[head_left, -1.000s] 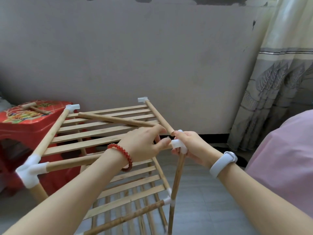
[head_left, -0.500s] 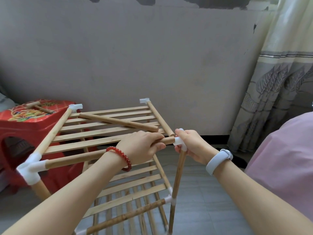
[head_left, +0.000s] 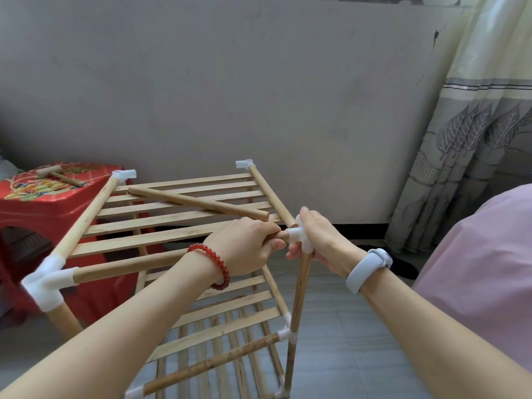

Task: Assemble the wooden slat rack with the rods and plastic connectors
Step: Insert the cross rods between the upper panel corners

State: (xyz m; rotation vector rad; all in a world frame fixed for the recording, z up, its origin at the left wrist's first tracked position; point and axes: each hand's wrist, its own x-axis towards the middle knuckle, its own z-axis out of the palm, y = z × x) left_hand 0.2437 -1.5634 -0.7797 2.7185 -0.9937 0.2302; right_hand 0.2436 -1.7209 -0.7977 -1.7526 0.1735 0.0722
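From the head view, the slat rack [head_left: 178,223] stands on the floor, a red stool [head_left: 43,208] close at its left and the wall beyond; open floor lies to the right. The left hand [head_left: 244,246] curls round the front rod [head_left: 129,264] near its right end. The right hand [head_left: 319,237] grips the white corner connector [head_left: 298,234] atop the upright rod [head_left: 299,295]. A loose rod [head_left: 198,203] lies across the top slats.

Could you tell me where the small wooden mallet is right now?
In the head view, the wooden mallet lies at far left on the red stool, behind the rack's left corner.
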